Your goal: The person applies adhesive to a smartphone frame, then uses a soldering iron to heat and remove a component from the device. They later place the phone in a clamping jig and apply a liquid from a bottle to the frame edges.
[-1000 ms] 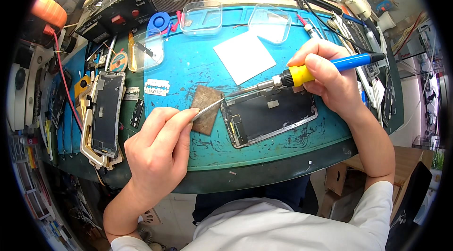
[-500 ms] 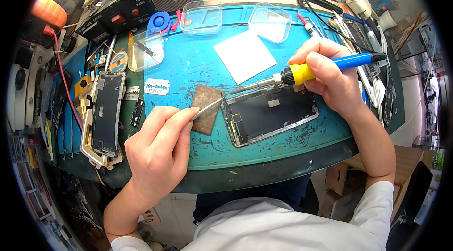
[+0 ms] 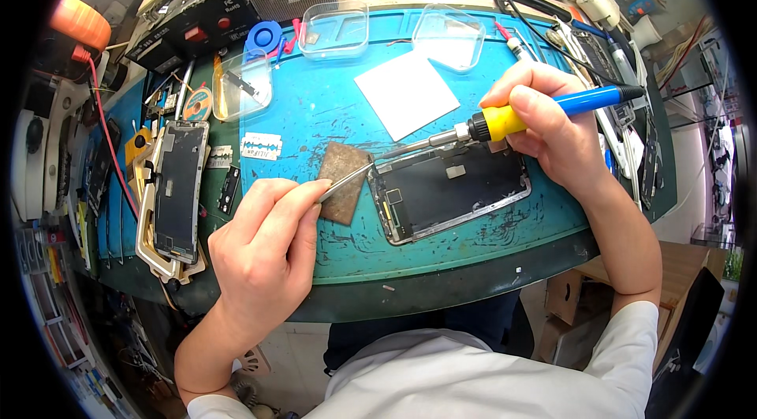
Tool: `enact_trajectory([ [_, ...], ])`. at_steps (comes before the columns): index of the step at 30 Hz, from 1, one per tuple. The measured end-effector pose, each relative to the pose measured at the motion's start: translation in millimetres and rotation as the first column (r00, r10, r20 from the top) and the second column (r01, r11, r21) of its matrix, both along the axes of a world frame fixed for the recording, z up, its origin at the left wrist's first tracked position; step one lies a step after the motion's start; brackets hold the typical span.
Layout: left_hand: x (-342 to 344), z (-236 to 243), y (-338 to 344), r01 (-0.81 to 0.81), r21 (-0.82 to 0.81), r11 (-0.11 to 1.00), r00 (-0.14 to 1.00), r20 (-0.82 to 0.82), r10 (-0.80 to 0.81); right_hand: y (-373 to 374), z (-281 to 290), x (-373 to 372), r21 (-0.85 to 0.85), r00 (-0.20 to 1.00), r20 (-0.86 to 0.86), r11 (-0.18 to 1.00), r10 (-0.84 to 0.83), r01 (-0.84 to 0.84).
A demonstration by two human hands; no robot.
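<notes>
My right hand (image 3: 552, 123) grips a soldering iron (image 3: 498, 122) with a yellow and blue handle. Its metal shaft points left, and the tip is at the upper left corner of a phone screen assembly (image 3: 441, 194) lying back side up on the mat. Pinched in my left hand (image 3: 268, 245) are metal tweezers (image 3: 347, 181), whose points meet the iron's tip at that same corner. Whether they hold a small part there is too small to tell. Under the tweezers lies a brown rectangular plate (image 3: 339, 202), beside the screen's left edge.
A white square pad (image 3: 406, 96) lies beyond the screen on the blue mat (image 3: 315, 115). Clear plastic boxes (image 3: 335, 31) stand at the back. At the left are another phone screen (image 3: 180, 190), razor blades (image 3: 261, 146) and a solder spool (image 3: 198, 104). A black cable (image 3: 512, 5) hangs at the back right.
Almost nothing differs. Both hands, the soldering iron and the tweezers keep their places at the screen's corner; the whole view has shifted very slightly.
</notes>
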State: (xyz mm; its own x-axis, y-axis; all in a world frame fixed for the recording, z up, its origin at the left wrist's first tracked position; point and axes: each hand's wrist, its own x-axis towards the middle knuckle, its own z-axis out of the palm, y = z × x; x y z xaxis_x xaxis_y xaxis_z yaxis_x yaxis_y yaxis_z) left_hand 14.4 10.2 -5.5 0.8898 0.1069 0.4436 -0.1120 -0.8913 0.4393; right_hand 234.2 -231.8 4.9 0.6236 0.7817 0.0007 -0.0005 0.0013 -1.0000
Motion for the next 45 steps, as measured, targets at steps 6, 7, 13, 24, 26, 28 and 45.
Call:
enact_trajectory([
  [6, 0.3, -0.4, 0.2, -0.002, 0.003, 1.0, 1.0, 0.002, 0.002, 0.2, 1.4, -0.6, -0.017, 1.0, 0.007, 1.0, -0.005, 0.006],
  [7, 0.6, -0.1, 0.1, -0.002, 0.003, 1.0, 1.0, 0.001, 0.002, 0.3, 1.5, -0.8, -0.019, 1.0, 0.006, 1.0, -0.01, 0.01],
  [13, 3.2, -1.4, -0.1, 0.003, -0.011, 1.0, 1.0, 0.007, -0.003, 0.1, 1.2, -0.6, -0.004, 1.0, 0.006, 1.0, -0.009, 0.009],
  [24, 4.0, -0.8, -1.0, -0.004, -0.021, 1.0, 1.0, -0.006, 0.004, -0.5, -1.0, 0.3, -0.004, 0.999, 0.026, 1.0, -0.023, 0.024],
  [26, 3.7, 0.2, -1.5, -0.007, -0.025, 1.0, 1.0, -0.016, 0.007, 0.2, -1.0, 0.3, -0.004, 0.999, 0.023, 1.0, -0.027, 0.027],
  [28, 3.2, 0.6, -1.5, -0.008, -0.03, 1.0, 1.0, -0.018, 0.008, 0.3, -0.3, -0.3, -0.006, 0.999, 0.018, 0.999, -0.031, 0.031],
  [45, 3.5, -0.8, -1.3, -0.004, -0.032, 0.999, 1.0, -0.001, 0.004, -1.0, -1.3, 1.1, 0.004, 1.0, 0.014, 1.0, -0.018, 0.018],
])
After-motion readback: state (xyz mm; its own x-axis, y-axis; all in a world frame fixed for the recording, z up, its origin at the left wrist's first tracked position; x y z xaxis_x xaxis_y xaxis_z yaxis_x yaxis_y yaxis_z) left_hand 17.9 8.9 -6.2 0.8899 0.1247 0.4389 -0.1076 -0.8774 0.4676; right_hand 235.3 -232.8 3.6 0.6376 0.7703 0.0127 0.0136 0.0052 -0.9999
